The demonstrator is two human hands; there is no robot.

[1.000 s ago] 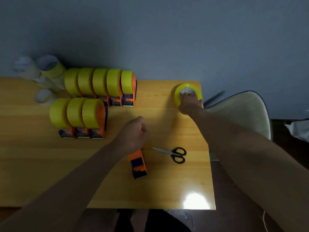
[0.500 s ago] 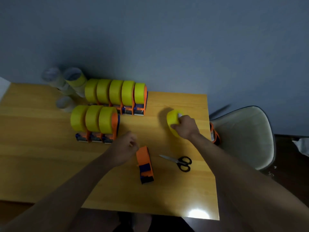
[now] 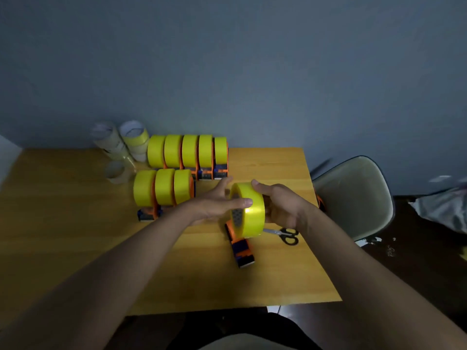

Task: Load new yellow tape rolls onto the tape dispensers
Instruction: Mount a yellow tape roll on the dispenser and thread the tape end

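Dim, bluish room light throughout. A bright glint sits on the yellow tape roll [image 3: 249, 210] just beside the fingers [image 3: 244, 202]. Forearms nearest the lens look soft and stretched; the frame edges bend, and corners fall dark and murky.

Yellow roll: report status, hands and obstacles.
Both hands, left and right, grip roll, raised over empty dispenser. Scissors beside dispenser, not blocking.
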